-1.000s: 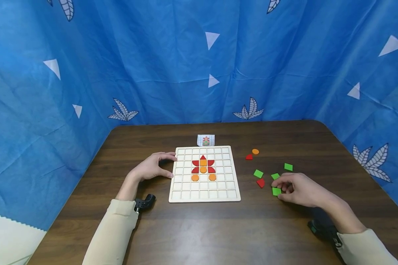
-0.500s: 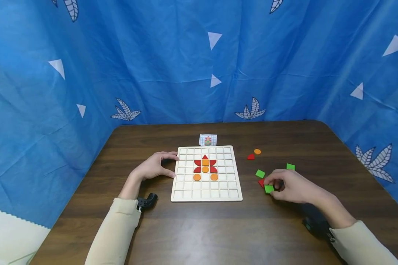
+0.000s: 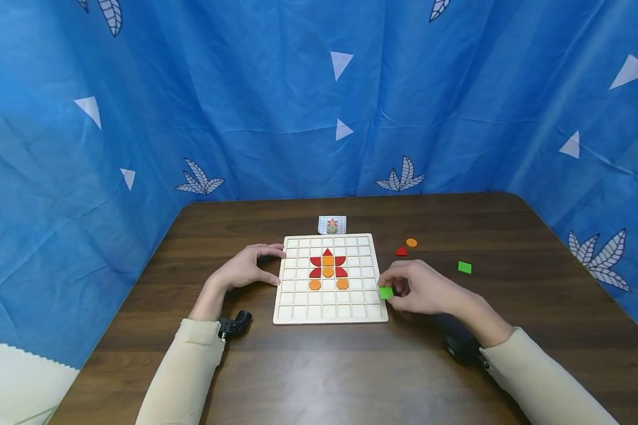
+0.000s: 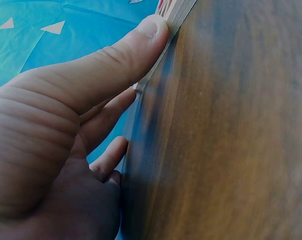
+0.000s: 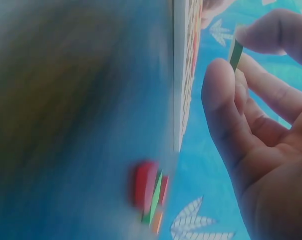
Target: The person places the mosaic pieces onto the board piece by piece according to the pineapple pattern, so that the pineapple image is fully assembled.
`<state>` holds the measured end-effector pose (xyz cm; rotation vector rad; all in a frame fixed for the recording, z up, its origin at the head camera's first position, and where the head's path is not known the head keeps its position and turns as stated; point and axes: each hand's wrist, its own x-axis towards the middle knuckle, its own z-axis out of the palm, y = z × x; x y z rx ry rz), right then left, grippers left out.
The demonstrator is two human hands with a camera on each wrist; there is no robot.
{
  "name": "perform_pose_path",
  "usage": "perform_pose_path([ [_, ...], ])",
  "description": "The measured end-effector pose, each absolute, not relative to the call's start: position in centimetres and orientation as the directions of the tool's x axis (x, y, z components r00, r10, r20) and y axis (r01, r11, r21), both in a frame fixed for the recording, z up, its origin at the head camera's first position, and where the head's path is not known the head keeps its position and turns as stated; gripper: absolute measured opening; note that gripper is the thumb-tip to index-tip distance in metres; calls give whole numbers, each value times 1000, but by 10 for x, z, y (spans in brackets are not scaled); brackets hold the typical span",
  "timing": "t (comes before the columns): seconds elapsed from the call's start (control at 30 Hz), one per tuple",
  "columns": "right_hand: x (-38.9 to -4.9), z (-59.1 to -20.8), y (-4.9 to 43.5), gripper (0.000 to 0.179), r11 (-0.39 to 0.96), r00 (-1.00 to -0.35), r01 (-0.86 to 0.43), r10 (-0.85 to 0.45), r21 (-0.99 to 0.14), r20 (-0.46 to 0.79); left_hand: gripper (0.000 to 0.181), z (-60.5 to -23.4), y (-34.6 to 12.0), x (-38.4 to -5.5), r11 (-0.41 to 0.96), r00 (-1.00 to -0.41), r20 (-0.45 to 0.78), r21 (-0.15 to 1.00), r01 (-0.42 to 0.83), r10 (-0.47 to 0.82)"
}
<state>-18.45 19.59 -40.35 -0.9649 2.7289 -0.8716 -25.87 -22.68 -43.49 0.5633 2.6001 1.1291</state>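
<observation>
**Green tile (image 3: pixel 386 293) hovering by right edge of board (image 3: pixel 300 313)**

Right hand (image 3: pixel 425 288) is pinching tile by opposite edges, probably leaving its underside free. Left hand (image 3: pixel 244 268), thumb and fingers spread apart, is touching board's left edge, likely steadying it on counter (image 3: pixel 319 369).

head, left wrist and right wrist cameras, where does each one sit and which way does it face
Head: on the head, looking forward and down at the table, grid board and blue curtain; left hand, right hand and both forearms show.
Left wrist: on that wrist, looking along the left hand toward the board's edge; only that hand shows.
Right wrist: on that wrist, looking past the right hand toward the board's edge.
Shared: head and right wrist both show the pinched green square.
</observation>
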Motion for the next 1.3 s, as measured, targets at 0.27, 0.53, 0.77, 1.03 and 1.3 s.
perform_pose_path([
  [0.27, -201, -405, 163, 28, 641, -807, -522, -584, -562, 82, 55, -436, -225, -260, 621, -887, -75, 741, 256, 456],
  [0.53, -213, -401, 123, 28, 674, -846, -460, -531, -578, 53, 57, -434, -226, -261, 632, -890, -75, 732, 256, 449],
  [0.77, -217, -404, 96, 21, 655, -821, -474, -570, -589, 26, 55, -433, -225, -260, 627, -887, -74, 734, 261, 455],
  [1.03, -217, -410, 82, 22, 661, -807, -500, -590, -559, 25, 56, -432, -226, -258, 625, -888, -69, 735, 263, 454],
  [1.3, -214, -412, 80, 17, 670, -806, -511, -592, -539, 27, 56, -431, -226, -257, 629, -888, -70, 731, 264, 454],
])
